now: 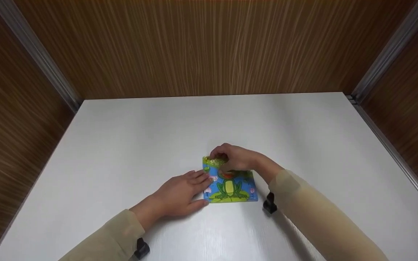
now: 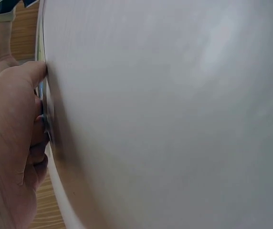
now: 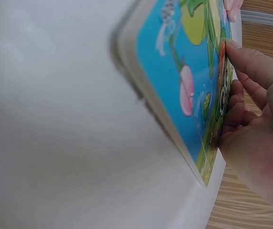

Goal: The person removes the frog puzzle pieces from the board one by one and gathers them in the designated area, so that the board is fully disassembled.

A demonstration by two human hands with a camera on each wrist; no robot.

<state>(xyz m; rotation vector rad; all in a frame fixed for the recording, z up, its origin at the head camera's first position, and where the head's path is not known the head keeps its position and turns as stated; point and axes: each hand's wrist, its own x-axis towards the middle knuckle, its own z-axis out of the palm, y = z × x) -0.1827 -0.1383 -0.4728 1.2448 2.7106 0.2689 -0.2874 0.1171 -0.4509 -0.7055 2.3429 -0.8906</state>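
A square picture board (image 1: 229, 188) with a green frog on blue lies flat on the white table, frog's feet towards me. Its thick pale edge shows in the right wrist view. My left hand (image 1: 183, 194) lies palm down at its left side, fingers extended over the edge and thumb at the near left corner. Above the frog's head arches my right hand (image 1: 236, 158), fingers bent. The right thumb (image 3: 251, 59) touches the board near the red mouth, and its fingertips touch farther up. Whether they pinch a separate piece is hidden.
The board lies on a white table (image 1: 140, 137). Brown wood-grain panels (image 1: 209, 47) stand behind it and at both sides, with metal strips (image 1: 38, 54) at the corners. A black wrist device (image 1: 270, 203) hangs under the right sleeve.
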